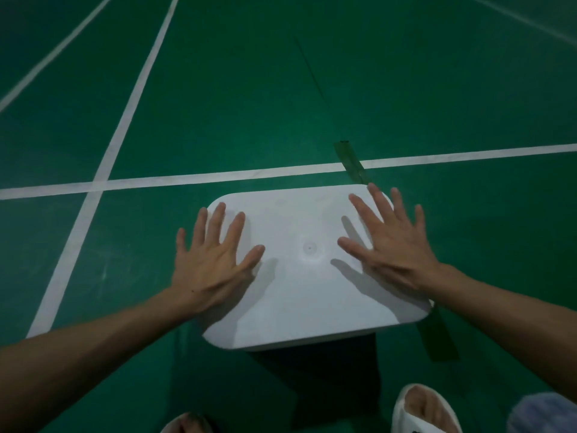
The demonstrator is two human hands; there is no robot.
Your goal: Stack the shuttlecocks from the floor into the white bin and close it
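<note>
The white bin (306, 295) stands on the green court floor below me with its flat lid on top. My left hand (215, 260) lies flat on the lid's left side, fingers straight and spread. My right hand (390, 242) lies flat on the lid's right side, fingers also spread. No shuttlecock is in view; the lid hides the inside of the bin.
White court lines (199, 179) cross the floor just beyond the bin and run off to the upper left. Dark green tape strips (351, 160) lie at the bin's far right and near right. My feet in white slippers (424, 410) are at the bottom edge.
</note>
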